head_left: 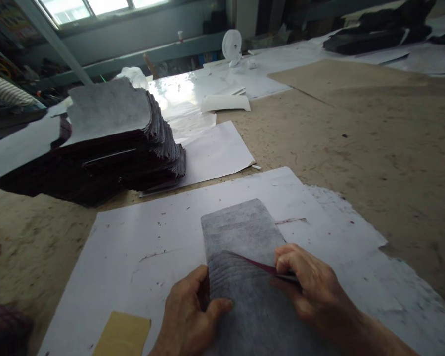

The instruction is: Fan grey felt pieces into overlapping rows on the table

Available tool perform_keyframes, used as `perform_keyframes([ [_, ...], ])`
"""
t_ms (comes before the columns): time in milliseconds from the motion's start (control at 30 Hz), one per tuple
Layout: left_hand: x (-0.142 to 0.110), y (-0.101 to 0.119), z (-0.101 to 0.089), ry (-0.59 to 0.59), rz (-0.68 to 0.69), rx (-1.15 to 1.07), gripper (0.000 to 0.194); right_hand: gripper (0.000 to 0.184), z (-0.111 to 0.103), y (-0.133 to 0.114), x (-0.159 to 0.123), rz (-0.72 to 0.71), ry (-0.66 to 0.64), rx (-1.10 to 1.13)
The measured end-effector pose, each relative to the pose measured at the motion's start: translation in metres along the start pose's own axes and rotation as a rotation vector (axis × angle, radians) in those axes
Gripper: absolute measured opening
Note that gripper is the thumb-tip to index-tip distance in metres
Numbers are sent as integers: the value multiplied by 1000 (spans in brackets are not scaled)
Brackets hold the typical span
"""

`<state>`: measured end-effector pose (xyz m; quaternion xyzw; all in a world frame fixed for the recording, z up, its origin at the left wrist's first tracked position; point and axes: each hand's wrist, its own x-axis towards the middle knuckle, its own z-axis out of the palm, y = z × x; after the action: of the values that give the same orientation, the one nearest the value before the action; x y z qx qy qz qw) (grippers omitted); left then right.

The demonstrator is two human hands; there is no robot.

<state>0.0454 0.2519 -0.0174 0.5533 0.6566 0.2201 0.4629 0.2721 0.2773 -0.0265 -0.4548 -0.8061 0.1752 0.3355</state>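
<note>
A small stack of grey felt-backed pieces (244,247) with dark red undersides lies on a white paper sheet (152,237) in front of me. My left hand (189,316) grips the stack's left edge, thumb on top. My right hand (307,291) pinches the right edge of the upper pieces, lifting them slightly so the red side shows.
A tall pile of the same grey and dark red pieces (107,143) sits at the left on the brown worktable (356,148). More white sheets (215,148), a white folded piece (226,103) and a white roll (232,45) lie beyond. A tan card (122,336) is near my left hand.
</note>
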Motion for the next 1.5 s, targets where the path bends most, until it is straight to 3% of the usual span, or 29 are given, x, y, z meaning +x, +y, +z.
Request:
perform_keyframes([
  [100, -12, -2, 12, 133, 87, 5, 8, 11, -2, 0, 1, 194, 14, 1],
  [233, -31, 3, 35, 425, 406, -102, 9, 42, -15, 1, -2, 591, -68, 137],
  [300, -39, 8, 43, 447, 399, -275, 10, 50, -23, 0, -6, 705, -114, 348],
  [367, -43, 13, 44, 405, 256, -461, 12, 48, -29, -4, -11, 731, -151, 490],
  [500, -38, 22, 32, 199, -51, -682, 24, 17, -38, -27, -21, 598, -103, 278],
  [567, -36, 27, 27, 81, -166, -760, 33, 6, -43, -42, -27, 379, 16, 184],
  [633, -37, 32, 25, -8, -233, -847, 34, 18, -49, -54, -32, 85, 129, 135],
  [667, -39, 35, 26, -33, -250, -878, 33, 27, -51, -58, -34, -14, 170, 123],
  [700, -42, 37, 26, -39, -244, -891, 32, 33, -53, -61, -35, -27, 207, 131],
  [733, -46, 38, 27, -18, -209, -872, 29, 34, -54, -62, -37, 57, 227, 180],
  [800, -54, 40, 27, 117, -33, -724, 20, 28, -54, -61, -39, 430, 144, 466],
  [867, -60, 39, 26, 251, 306, -480, 21, 26, -53, -60, -43, 812, -45, 881],
  [933, -61, 37, 26, 272, 584, -284, 33, 23, -54, -61, -50, 994, -144, 1097],
  [967, -59, 36, 26, 242, 605, -259, 35, 20, -55, -63, -55, 979, -104, 1054],
  [1000, -56, 36, 28, 186, 541, -304, 34, 17, -57, -64, -60, 878, -25, 932],
  [1100, -44, 37, 38, -79, 81, -645, 19, 27, -64, -65, -72, 268, 186, 455],
  [1133, -41, 37, 42, -175, -33, -725, 15, 32, -66, -65, -74, 129, 221, 365],
  [1167, -40, 38, 45, -236, -93, -750, 12, 34, -67, -64, -74, 110, 249, 329],
  [1233, -42, 41, 49, -198, -24, -611, 10, 28, -65, -62, -73, 389, 235, 445],
  [1300, -48, 45, 51, -37, 234, -368, 11, 26, -60, -61, -74, 769, 116, 779],
  [1333, -52, 48, 52, 48, 369, -262, 17, 28, -57, -61, -75, 885, 55, 931],
  [1400, -58, 51, 55, 159, 510, -172, 25, 28, -51, -62, -83, 892, 51, 974],
  [1433, -60, 53, 57, 174, 464, -222, 25, 25, -49, -63, -87, 838, 109, 876],
  [1500, -61, 55, 61, 73, 149, -502, 23, 19, -49, -65, -95, 647, 253, 609],
])
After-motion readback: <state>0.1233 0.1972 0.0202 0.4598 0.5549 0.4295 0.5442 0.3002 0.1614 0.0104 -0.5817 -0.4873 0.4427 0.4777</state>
